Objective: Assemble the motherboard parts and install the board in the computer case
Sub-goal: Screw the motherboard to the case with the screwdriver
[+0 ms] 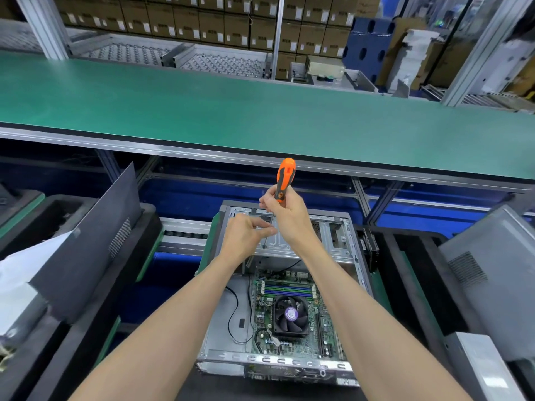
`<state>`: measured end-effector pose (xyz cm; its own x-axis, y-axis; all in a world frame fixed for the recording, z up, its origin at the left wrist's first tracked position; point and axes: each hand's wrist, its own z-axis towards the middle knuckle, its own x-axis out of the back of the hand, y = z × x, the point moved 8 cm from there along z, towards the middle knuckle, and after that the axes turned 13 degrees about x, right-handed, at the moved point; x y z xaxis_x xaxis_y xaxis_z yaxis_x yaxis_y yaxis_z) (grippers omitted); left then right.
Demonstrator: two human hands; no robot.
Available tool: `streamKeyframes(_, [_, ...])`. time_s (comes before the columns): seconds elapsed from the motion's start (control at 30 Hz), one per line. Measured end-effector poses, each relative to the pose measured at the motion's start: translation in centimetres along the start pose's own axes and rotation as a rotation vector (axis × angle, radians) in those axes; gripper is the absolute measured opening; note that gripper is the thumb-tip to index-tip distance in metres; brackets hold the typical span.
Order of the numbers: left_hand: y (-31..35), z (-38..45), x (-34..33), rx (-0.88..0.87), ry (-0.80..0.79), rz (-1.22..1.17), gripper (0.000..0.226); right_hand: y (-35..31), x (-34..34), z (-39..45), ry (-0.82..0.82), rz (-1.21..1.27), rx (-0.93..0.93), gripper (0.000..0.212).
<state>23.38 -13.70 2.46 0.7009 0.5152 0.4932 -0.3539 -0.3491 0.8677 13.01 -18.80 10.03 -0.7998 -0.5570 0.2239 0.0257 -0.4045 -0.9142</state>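
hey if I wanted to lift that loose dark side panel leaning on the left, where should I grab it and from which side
Probably by its free upper edge, coming from above. The dark side panel stands tilted on its lower edge in the black foam tray, top corner in the air and both faces exposed there. Pinch beside the vent grille, not on it. Both hands are busy at the computer case.

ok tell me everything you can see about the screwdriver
The screwdriver has a chunky orange handle with black grip inserts, plastic or rubber by the look, and a thin bare metal shaft. It stands nearly upright, handle top leaning slightly right, tip down on the grey metal drive bay at the far end of the open computer case. The right hand grips the lower handle; the left hand pinches the shaft lower down. Whether a screw sits under the tip cannot be seen.
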Motion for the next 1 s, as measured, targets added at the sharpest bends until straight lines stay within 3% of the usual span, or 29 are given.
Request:
streamKeyframes(0.23, [-1.8,0.3,-0.7,0.09,-0.036,-0.011,0.016,-1.4,0.7,0.7,-0.022,-0.257,0.134,0.021])
streamKeyframes(0.63, [-3.8,0.6,-1.7,0.168,-0.058,0.065,0.017,0.0,0.2,0.0,-0.042,-0.285,0.103,0.02])
streamKeyframes(1.0, [-3.2,0.5,-1.4,0.131,-0.035,0.092,0.014,0.4,0.1,-0.1,-0.043,-0.287,0.104,0.016])
